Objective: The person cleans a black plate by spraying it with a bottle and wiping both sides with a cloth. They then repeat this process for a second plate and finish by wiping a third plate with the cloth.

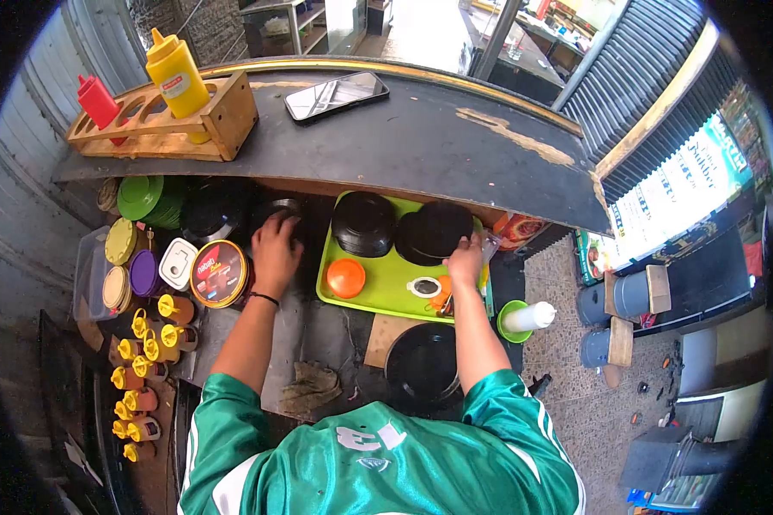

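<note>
My left hand (276, 249) reaches to the back of the counter, fingers apart, their tips right at a dark round dish (276, 207) in the shade under the shelf. At the right end of a lime-green tray (378, 296), my right hand (465, 260) has its fingers closed at the rim of a black plate (434, 230). A stack of black bowls (363, 225) stands beside that plate on the tray. An orange bowl (345, 278) and a small white-and-black oval item (424, 287) lie nearer the tray's front edge.
Left of me are a round brown-lidded tub (220, 273), several yellow-capped jars (161, 345) and green plates (142, 199). A black pan (423, 365) and a rag (310, 386) lie in front. A white bottle (529, 318) stands right; a phone (337, 95) and wooden sauce rack (230, 116) occupy the shelf.
</note>
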A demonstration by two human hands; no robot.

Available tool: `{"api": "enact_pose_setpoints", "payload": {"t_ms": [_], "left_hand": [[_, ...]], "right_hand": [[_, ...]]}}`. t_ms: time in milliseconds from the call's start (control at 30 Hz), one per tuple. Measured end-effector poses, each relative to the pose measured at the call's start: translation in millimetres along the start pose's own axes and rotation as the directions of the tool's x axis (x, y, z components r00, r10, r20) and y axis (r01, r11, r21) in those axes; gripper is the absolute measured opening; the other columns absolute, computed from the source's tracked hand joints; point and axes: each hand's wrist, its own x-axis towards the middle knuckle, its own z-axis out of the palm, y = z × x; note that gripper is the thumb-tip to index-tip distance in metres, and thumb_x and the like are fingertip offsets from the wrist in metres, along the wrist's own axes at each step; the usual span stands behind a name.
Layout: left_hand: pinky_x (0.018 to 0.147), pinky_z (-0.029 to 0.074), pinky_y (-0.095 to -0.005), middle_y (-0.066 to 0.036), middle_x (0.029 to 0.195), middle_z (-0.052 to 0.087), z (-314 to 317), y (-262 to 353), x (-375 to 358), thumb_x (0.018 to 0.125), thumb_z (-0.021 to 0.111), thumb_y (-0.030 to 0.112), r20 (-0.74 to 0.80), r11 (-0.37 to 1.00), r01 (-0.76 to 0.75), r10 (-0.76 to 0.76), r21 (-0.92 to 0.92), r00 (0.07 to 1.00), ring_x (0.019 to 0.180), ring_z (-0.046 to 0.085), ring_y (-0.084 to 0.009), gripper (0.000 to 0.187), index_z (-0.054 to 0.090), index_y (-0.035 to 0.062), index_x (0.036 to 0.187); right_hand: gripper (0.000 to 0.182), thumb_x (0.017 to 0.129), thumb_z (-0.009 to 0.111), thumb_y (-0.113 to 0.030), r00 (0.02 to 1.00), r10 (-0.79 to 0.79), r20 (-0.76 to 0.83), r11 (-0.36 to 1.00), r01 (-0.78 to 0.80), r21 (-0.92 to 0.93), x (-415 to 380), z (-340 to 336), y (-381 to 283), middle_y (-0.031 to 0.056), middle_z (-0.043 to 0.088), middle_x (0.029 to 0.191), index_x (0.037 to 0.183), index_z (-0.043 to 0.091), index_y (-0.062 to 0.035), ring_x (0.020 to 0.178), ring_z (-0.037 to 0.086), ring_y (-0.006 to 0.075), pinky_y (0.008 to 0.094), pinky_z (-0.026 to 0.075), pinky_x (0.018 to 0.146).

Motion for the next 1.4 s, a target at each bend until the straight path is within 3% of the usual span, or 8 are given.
{"api": "enact_pose_setpoints", "payload": {"t_ms": [133, 233, 400, 567, 867, 1067, 1133, 1400], "left_hand": [[0.124, 0.031, -0.0544, -0.017, 0.163, 0.044, 12.1, -15.7, 2.1, 0.085, 0.078, 0.019, 0.254, 0.949, 0.146, -0.22, 0.279, 0.942, 0.152, 0.04, -0.0326, 0.079, 0.046, 0.0186, 0.157], [0.124, 0.032, -0.0562, -0.02, 0.169, 0.035, 31.5, -24.5, 8.6, 0.098, 0.061, 0.02, 0.315, 0.923, 0.095, -0.222, 0.373, 0.923, 0.154, 0.036, -0.0421, 0.07, 0.037, 0.019, 0.164], [0.121, 0.037, -0.0563, -0.021, 0.169, 0.034, 66.0, -41.8, 15.6, 0.106, 0.042, 0.023, 0.364, 0.872, 0.042, -0.247, 0.488, 0.898, 0.149, 0.039, -0.0527, 0.059, 0.036, 0.0184, 0.165], [0.093, 0.058, -0.0529, -0.022, 0.151, 0.059, 69.2, -39.2, 6.5, 0.105, 0.044, 0.023, 0.392, 0.876, 0.032, -0.248, 0.481, 0.886, 0.116, 0.069, -0.049, 0.051, 0.055, 0.0132, 0.153], [0.069, 0.058, -0.0477, -0.014, 0.085, 0.077, 10.3, -24.4, 23.1, 0.103, 0.053, 0.024, 0.106, 0.894, -0.047, -0.001, 0.445, 0.994, 0.076, 0.075, -0.033, 0.025, 0.072, 0.0095, 0.107], [0.067, 0.054, -0.0387, -0.003, 0.084, 0.077, -51.9, 24.6, 25.4, 0.09, 0.07, 0.024, -0.178, 0.906, -0.232, 0.309, 0.353, 0.934, 0.074, 0.073, -0.0204, 0.016, 0.072, 0.013, 0.102], [0.073, 0.052, -0.0354, 0.001, 0.096, 0.077, -54.6, 47.2, 15.1, 0.086, 0.074, 0.021, -0.189, 0.877, -0.397, 0.453, 0.272, 0.871, 0.082, 0.07, -0.0154, 0.028, 0.075, 0.0148, 0.114], [0.084, 0.051, -0.0369, 0.002, 0.116, 0.075, -41.1, 98.8, -15.0, 0.084, 0.068, 0.021, -0.186, 0.704, -0.704, 0.707, 0.097, 0.682, 0.096, 0.066, -0.018, 0.034, 0.075, 0.014, 0.117]], "right_hand": [[0.04, 0.108, 0.053, -0.018, 0.997, 0.07, 0.032, 0.966, -0.06, -0.25, 28.8, -3.5, 20.1, 0.0294, 0.071, 0.118, 0.141, 0.056, 0.0036, 0.088, 0.076, 0.0455, 0.0464, 0.063, 0.071], [0.034, 0.106, 0.059, -0.02, 0.998, 0.029, 0.053, 0.941, -0.01, -0.338, 49.1, 12.2, 60.7, 0.0249, 0.075, 0.108, 0.135, 0.065, -0.0018, 0.064, 0.076, 0.0336, 0.0421, 0.061, 0.061], [0.044, 0.095, 0.075, -0.032, 0.99, -0.12, 0.08, 0.714, 0.142, -0.686, 14.1, 7.6, 12.8, 0.0287, 0.074, 0.115, 0.127, 0.072, -0.0012, 0.104, 0.075, 0.042, 0.0478, 0.059, 0.092], [0.043, 0.095, 0.075, -0.037, 0.986, -0.063, 0.154, 0.757, 0.148, -0.636, 9.7, 8.1, 11.8, 0.0262, 0.072, 0.124, 0.119, 0.073, -0.0013, 0.117, 0.068, 0.044, 0.0513, 0.054, 0.101], [0.026, 0.099, 0.068, -0.034, 0.976, -0.184, 0.113, 0.867, 0.216, -0.45, -19.0, 9.9, -8.9, 0.0164, 0.078, 0.106, 0.11, 0.078, -0.0119, 0.103, 0.073, 0.0388, 0.0472, 0.057, 0.09], [0.04, 0.103, 0.066, -0.04, 0.837, -0.287, 0.465, 0.947, 0.322, 0.004, -64.6, 44.4, -29.6, 0.0145, 0.079, 0.102, 0.118, 0.073, -0.0034, 0.081, 0.077, 0.0278, 0.0393, 0.058, 0.079], [0.057, 0.106, 0.063, -0.044, 0.748, -0.129, 0.651, 0.977, -0.016, 0.212, -92.0, 49.3, -60.8, 0.0145, 0.077, 0.104, 0.142, 0.058, -0.0005, 0.074, 0.075, 0.0222, 0.0351, 0.058, 0.068], [0.048, 0.112, 0.05, -0.029, 0.887, -0.15, 0.437, 0.908, -0.052, 0.417, -106.7, 71.5, -42.8, 0.0132, 0.069, 0.097, 0.149, 0.043, 0.0002, 0.055, 0.067, 0.0198, 0.0316, 0.053, 0.047]]}}
